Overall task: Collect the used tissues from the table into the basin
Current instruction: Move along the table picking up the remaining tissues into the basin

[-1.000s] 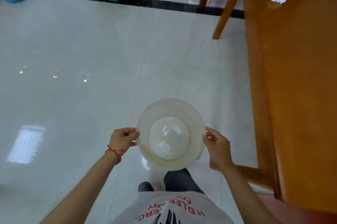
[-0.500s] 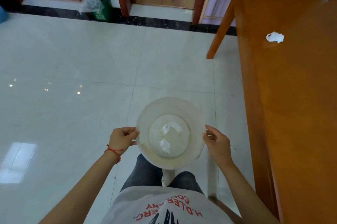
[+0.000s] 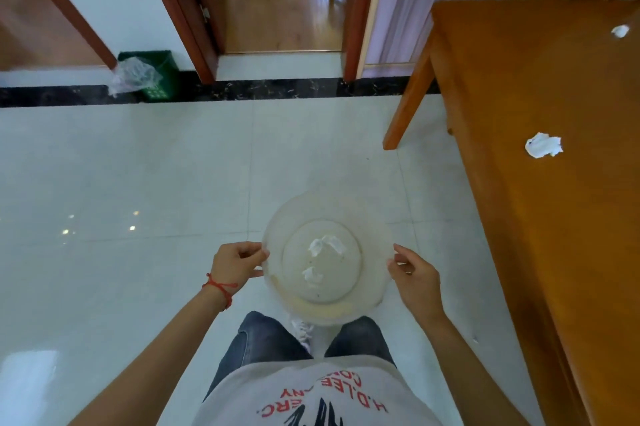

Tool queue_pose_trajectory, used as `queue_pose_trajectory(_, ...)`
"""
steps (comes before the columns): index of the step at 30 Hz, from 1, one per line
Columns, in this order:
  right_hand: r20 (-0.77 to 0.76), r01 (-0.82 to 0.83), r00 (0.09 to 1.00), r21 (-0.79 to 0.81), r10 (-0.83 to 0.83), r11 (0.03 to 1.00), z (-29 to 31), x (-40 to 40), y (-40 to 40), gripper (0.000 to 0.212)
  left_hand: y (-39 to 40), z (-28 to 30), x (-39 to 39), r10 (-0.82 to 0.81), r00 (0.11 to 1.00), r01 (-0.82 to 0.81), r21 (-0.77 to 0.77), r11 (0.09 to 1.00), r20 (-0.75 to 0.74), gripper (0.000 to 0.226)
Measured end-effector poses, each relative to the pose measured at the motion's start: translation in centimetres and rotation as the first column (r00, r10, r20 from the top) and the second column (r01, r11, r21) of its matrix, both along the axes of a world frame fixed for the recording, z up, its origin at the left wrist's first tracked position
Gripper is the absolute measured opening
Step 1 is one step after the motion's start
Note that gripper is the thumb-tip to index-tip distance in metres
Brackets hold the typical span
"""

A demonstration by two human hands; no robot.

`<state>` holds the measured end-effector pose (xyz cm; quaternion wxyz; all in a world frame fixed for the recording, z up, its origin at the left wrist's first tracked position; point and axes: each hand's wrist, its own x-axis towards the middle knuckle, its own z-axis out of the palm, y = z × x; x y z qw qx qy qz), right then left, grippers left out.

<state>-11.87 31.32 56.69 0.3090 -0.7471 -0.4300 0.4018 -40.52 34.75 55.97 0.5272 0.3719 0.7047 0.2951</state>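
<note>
I hold a translucent white round basin (image 3: 375, 231) in front of my waist, above the tiled floor. My left hand (image 3: 235, 264) grips its left rim and my right hand (image 3: 415, 275) grips its right rim. Two crumpled white tissues lie inside it, one tissue (image 3: 325, 244) near the middle and a smaller tissue (image 3: 312, 275) closer to me. To my right stands the orange wooden table (image 3: 554, 235). A crumpled tissue (image 3: 543, 145) lies on it near its left edge, and another tissue (image 3: 620, 31) lies farther back.
A green bin with a plastic liner (image 3: 145, 77) stands against the wall at the far left. An open doorway (image 3: 280, 10) ahead shows a black stand base. The table leg (image 3: 407, 103) stands at the far corner. Glossy floor tiles stretch to the left.
My view has tilted up and shifted forward along the table; the near tissue on the table now sits lower and closer. My hands keep the same hold on the basin.
</note>
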Motion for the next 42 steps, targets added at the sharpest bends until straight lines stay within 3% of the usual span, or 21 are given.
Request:
queue_pose_trajectory(18, 0.058, 0.146, 0.988, -0.004, -0.146, 0.989, -1.6, 2.6, 20.9, 0.033, 25.8, -0.9, 3.9, -0.106, 0.994, 0.104, -0.052, 0.993, -0.028, 0.023)
queue_pose_trajectory(26, 0.075, 0.279, 0.959, -0.076, -0.273, 0.957, -1.9, 4.5, 24.4, 0.031, 33.7, -0.7, 7.5, -0.284, 0.957, 0.280, -0.073, 0.957, -0.058, 0.025)
queue_pose_trajectory(33, 0.050, 0.507, 0.862, -0.098, -0.504, 0.857, -1.2, 4.6, 24.7, 0.030, 39.9, -0.9, 11.7, -0.534, 0.844, 0.527, -0.107, 0.843, -0.048, 0.025)
queue_pose_trajectory(42, 0.060, 0.793, 0.610, -0.071, -0.791, 0.606, -0.1, 3.2, 23.2, 0.028, 45.2, -1.1, 18.9, -0.796, 0.606, 0.791, -0.111, 0.602, 0.002, 0.021)
